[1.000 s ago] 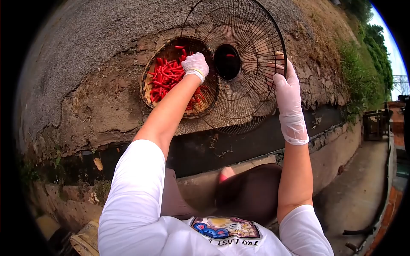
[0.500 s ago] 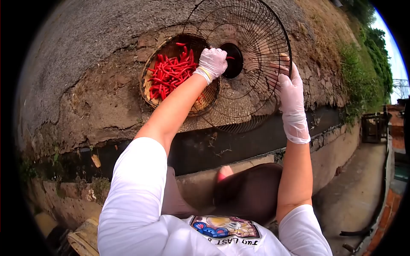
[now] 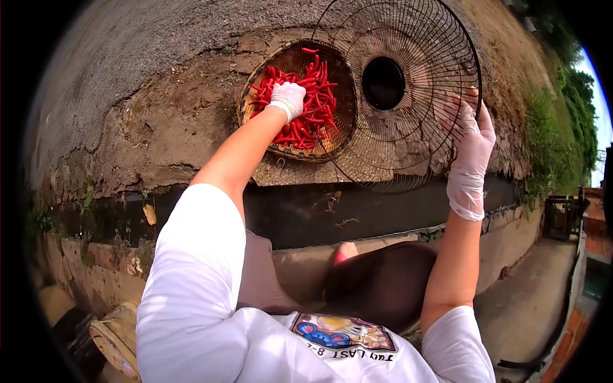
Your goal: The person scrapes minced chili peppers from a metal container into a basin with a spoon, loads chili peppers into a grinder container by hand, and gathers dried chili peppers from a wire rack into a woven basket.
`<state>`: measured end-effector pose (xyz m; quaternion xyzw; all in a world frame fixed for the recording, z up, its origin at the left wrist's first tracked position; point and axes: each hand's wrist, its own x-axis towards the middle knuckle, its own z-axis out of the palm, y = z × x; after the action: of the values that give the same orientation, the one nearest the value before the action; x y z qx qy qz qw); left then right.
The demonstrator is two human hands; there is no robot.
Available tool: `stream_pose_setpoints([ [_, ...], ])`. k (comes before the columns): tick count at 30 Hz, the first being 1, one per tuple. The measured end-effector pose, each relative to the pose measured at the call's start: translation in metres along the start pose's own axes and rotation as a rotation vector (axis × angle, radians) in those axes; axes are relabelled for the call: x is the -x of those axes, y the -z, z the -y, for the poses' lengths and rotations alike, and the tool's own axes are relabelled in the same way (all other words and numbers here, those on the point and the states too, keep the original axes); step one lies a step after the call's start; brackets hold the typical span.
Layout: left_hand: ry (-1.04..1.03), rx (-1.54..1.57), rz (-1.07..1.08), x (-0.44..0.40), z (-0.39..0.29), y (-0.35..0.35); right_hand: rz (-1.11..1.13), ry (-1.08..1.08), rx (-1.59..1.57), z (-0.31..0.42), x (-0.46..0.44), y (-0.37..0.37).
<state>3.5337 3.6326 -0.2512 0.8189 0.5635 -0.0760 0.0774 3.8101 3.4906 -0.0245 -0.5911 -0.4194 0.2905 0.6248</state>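
Red chili peppers (image 3: 319,105) lie heaped in a woven basket (image 3: 248,96) on the ground. My left hand (image 3: 288,100), in a thin whitish glove, is over the left part of the heap with its fingers closed and pointing down; its fingertips and anything between them are hidden. To the right, a round black wire fan guard (image 3: 418,121) with a dark hub (image 3: 383,83) overlaps the basket's right rim. My right hand (image 3: 471,131), also gloved, grips the guard's right edge, with fingers showing behind the wires.
A dark, narrow channel (image 3: 294,220) runs between the rough ground and my legs. At the lower left sits a worn yellowish object (image 3: 115,338). Grass (image 3: 546,140) grows at the right, above a concrete path (image 3: 527,300).
My left hand went right to the guard's hub, then back left over the peppers. The red pepper seen at the hub earlier no longer shows there. My right hand keeps its hold.
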Motion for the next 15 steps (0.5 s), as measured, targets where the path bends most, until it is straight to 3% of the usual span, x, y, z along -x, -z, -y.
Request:
stream_pose_setpoints([
  [3, 0.055, -0.006, 0.005, -0.001, 0.0, 0.01, -0.014, 0.005, 0.009, 0.006, 0.0, 0.001],
  [7, -0.221, 0.12, -0.425, 0.001, -0.012, 0.009, 0.018, 0.013, 0.006, 0.028, 0.006, 0.0],
  [10, -0.52, 0.089, -0.367, 0.012, -0.032, 0.006, 0.014, -0.01, 0.008, 0.038, 0.009, 0.0],
  [12, -0.625, 0.0, -0.258, 0.018, -0.045, 0.004, 0.005, -0.016, 0.004, 0.042, 0.009, 0.002],
  [15, -0.662, -0.081, -0.26, 0.016, -0.048, -0.01, -0.02, -0.023, 0.029, 0.042, 0.01, 0.003],
])
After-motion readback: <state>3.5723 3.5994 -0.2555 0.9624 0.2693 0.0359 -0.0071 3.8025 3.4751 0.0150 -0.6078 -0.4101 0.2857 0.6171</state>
